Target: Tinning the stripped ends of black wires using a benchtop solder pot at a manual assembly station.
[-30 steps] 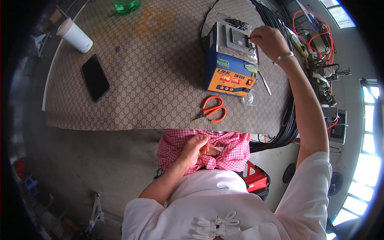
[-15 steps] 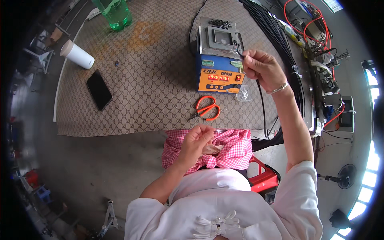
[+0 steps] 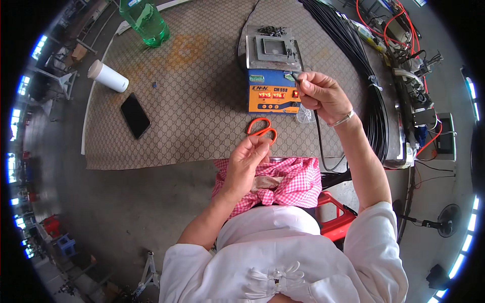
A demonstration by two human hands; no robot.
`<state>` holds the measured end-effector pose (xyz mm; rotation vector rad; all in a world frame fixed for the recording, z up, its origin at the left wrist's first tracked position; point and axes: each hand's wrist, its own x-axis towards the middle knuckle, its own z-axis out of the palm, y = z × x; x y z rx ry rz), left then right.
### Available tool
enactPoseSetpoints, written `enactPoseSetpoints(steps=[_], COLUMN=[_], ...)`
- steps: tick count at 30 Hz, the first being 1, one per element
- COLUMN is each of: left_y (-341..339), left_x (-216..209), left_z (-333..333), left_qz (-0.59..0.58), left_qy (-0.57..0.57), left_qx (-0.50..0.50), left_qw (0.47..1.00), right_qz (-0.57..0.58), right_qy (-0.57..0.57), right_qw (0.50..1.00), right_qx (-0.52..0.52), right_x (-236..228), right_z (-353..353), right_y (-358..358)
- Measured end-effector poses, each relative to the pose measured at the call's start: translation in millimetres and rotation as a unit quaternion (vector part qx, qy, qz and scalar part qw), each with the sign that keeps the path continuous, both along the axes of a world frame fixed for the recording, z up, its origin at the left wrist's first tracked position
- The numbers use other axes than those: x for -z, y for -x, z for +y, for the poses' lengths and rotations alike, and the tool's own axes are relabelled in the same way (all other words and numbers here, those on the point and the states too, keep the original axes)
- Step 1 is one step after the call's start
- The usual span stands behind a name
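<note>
A thin black cable hangs from my right hand, whose thumb and fingers pinch it near its end. That hand is just right of a blue-and-orange solder pot with a lit digital display. On top of the pot is a metal tray around a square bath. Closer to me, my left hand is closed in a pinch by the table's front edge. What it holds, if anything, is too small to make out. Its fingertips overlap orange-handled scissors, hiding their blades.
On the left of the patterned tabletop are a black phone, a white tumbler and a green bottle. A bundle of black cables runs down the right side. A clear round dish stands by the pot.
My right hand has drawn back slightly toward me with the cable end, away from the tray's edge. My left hand has moved forward a little, up to the scissors.
</note>
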<state>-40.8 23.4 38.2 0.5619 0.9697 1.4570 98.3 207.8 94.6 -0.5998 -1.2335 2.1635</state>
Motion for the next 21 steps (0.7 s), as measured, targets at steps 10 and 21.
enactPoseSetpoints(steps=[10, 21], left_y=[-15, -35], left_x=[32, 116], left_z=[-8, -22], left_qz=[0.073, 0.305], left_qy=[0.095, 0.063], left_qx=[0.092, 0.113], left_qw=[0.989, 0.943], right_qz=[-0.227, -0.421], right_qy=[-0.199, -0.664], right_qw=[0.952, 0.616], right_qx=[0.053, 0.041], right_x=[-19, -22], right_z=[34, 112], right_y=[2, 41])
